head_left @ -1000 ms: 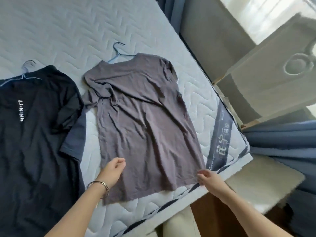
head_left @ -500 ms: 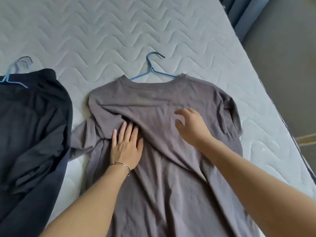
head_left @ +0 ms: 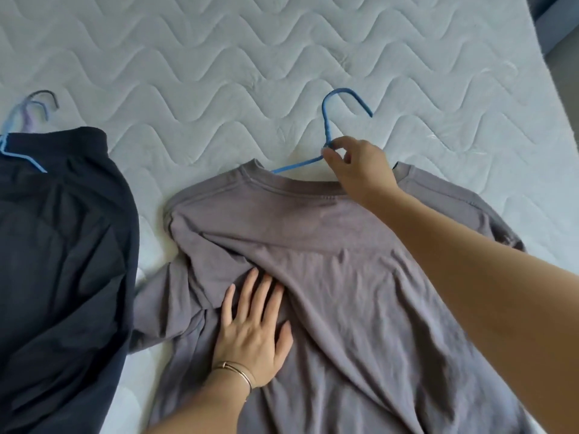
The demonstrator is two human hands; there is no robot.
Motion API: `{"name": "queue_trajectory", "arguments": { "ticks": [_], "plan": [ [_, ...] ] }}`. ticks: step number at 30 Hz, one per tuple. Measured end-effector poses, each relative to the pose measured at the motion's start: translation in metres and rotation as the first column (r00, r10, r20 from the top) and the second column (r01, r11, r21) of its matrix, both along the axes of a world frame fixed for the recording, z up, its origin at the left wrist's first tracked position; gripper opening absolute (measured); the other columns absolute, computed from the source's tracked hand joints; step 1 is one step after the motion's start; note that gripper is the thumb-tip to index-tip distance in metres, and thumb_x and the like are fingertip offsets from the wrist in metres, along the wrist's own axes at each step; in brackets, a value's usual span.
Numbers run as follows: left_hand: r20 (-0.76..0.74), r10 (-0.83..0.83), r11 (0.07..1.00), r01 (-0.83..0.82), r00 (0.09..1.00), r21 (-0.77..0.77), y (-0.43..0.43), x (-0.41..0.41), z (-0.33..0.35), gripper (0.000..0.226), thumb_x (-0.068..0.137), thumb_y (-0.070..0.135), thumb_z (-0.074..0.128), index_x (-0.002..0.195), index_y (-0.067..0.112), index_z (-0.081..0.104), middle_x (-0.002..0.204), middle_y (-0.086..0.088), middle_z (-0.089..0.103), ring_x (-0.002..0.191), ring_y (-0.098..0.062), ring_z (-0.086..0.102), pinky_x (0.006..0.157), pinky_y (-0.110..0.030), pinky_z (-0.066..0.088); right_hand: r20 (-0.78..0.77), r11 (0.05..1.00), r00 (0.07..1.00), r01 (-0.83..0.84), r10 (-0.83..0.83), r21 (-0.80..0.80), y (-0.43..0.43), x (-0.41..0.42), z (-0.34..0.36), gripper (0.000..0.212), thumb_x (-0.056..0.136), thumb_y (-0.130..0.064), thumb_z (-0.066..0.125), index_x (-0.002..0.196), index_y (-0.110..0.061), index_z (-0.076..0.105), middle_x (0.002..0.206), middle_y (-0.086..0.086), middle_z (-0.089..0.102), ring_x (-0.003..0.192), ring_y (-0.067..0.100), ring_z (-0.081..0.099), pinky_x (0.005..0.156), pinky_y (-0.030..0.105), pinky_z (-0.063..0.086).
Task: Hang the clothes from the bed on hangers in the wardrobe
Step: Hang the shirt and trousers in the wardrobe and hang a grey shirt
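Head view, and nearest us the left hand (head_left: 250, 333) lies flat with straight fingers, pressing the grey T-shirt (head_left: 344, 277) onto the bed (head_left: 219, 73), right beside a bunched fold at 1 sleeve. That shirt is spread out on the mattress, collar pointing away from the person. It looks like soft, light jersey, limp and quick to crease, so I'd say the cloth itself is a poor place to lift from.

Further up, the right hand (head_left: 360, 170) pinches the twisted neck of the blue hanger (head_left: 326, 123) between thumb and fingertips. 1 hanger arm runs in under the collar, and the hook lies on the quilting beyond. It's thin and looks stiff, and the neck seems the right hold. The shirt should drape once raised, though the rumpled sleeve may drag.

Off to the left a navy shirt (head_left: 62, 261) lies on the bed too, with more hangers (head_left: 28, 120) at its collar.

Against 0.5 s ago, the right hand has left the chest for the hanger, while the left hasn't budged.
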State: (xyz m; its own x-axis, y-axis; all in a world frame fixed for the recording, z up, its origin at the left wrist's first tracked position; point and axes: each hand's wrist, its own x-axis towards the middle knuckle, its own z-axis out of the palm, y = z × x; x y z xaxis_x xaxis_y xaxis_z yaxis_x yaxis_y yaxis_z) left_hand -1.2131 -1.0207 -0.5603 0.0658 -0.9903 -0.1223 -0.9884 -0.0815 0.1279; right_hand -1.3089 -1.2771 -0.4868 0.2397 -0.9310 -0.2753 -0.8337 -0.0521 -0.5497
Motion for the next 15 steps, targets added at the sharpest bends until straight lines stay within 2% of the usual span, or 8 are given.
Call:
{"name": "queue_trajectory", "arguments": {
  "ticks": [1,3,6,9,11,13,14,15],
  "plan": [
    [0.009,0.003,1.0,-0.003,1.0,-0.023,0.0,0.0,-0.001,0.059,0.071,0.041,0.044,0.123,0.012,0.043,0.127,-0.011,0.059,0.129,-0.028,0.034,0.109,-0.043,0.011,0.058,0.999,0.998,0.034,-0.035,0.018,0.0,-0.002,0.005,0.031,0.091,-0.044,0.045,0.106,-0.022,0.061,0.067,-0.006,0.05,0.066,0.014,0.049,0.061,0.029,0.038],
    [0.001,0.019,0.998,-0.019,1.0,-0.059,0.0,-0.002,-0.001,0.059,0.072,0.041,0.043,0.124,0.013,0.042,0.128,-0.011,0.059,0.13,-0.027,0.033,0.109,-0.044,0.013,0.112,0.999,0.993,0.046,-0.046,0.004,0.005,-0.009,0.02,0.019,0.091,-0.044,0.047,0.089,-0.028,0.056,0.061,-0.01,0.045,0.055,0.006,0.044,0.05,0.025,0.034],
    [-0.021,0.042,0.994,-0.044,0.999,-0.103,-0.001,-0.003,0.001,0.059,0.073,0.041,0.042,0.125,0.014,0.041,0.131,-0.011,0.057,0.13,-0.025,0.032,0.107,-0.046,0.022,0.188,0.998,0.982,-0.017,0.029,-0.062,0.034,-0.025,0.05,0.016,0.092,-0.04,0.047,0.085,-0.026,0.051,0.063,-0.01,0.046,0.054,0.008,0.046,0.053,0.023,0.036],
    [-0.016,0.071,0.992,-0.072,0.997,-0.103,-0.002,-0.003,0.003,0.058,0.075,0.041,0.04,0.127,0.014,0.046,0.135,-0.008,0.054,0.131,-0.021,0.031,0.107,-0.043,0.02,0.272,0.997,0.962,-0.005,0.026,-0.079,0.085,-0.05,0.073,0.014,0.091,-0.041,0.047,0.086,-0.029,0.053,0.067,-0.011,0.051,0.057,0.008,0.049,0.061,0.026,0.04],
    [-0.047,0.108,0.993,-0.111,0.993,-0.046,0.001,-0.006,0.014,0.06,0.078,0.043,0.033,0.129,0.016,0.049,0.14,-0.005,0.049,0.136,-0.02,0.03,0.109,-0.041,0.015,0.25,0.996,0.966,-0.05,0.068,-0.078,0.127,-0.069,0.085,0.015,0.092,-0.041,0.046,0.097,-0.035,0.059,0.065,-0.012,0.054,0.061,0.005,0.05,0.069,0.024,0.04],
    [-0.114,0.171,0.983,-0.162,0.979,0.081,0.003,-0.012,0.035,0.058,0.085,0.042,0.029,0.137,0.019,0.04,0.15,0.0,0.035,0.142,-0.018,0.023,0.114,-0.039,0.012,0.219,0.991,0.968,-0.111,0.124,-0.068,0.163,-0.084,0.104,0.028,0.094,-0.037,0.044,0.12,-0.037,0.056,0.061,-0.014,0.05,0.062,0.004,0.049,0.071,0.021,0.039],
    [-0.188,0.204,0.974,-0.178,0.961,0.143,0.005,-0.017,0.049,0.053,0.089,0.037,0.034,0.138,0.018,0.038,0.151,-0.001,0.032,0.142,-0.02,0.023,0.115,-0.036,0.015,0.25,0.992,0.96,-0.118,0.122,-0.033,0.177,-0.089,0.116,0.032,0.096,-0.034,0.042,0.125,-0.038,0.053,0.06,-0.014,0.046,0.059,0.002,0.046,0.067,0.018,0.039],
    [-0.295,0.24,0.963,-0.187,0.925,0.196,0.011,-0.023,0.071,0.047,0.092,0.03,0.041,0.136,0.014,0.041,0.149,-0.004,0.036,0.139,-0.022,0.03,0.113,-0.032,0.022,0.323,0.994,0.943,-0.101,0.086,0.03,0.191,-0.093,0.132,0.032,0.097,-0.032,0.041,0.126,-0.038,0.052,0.059,-0.011,0.041,0.053,0.002,0.041,0.058,0.014,0.037]
  ]
}}
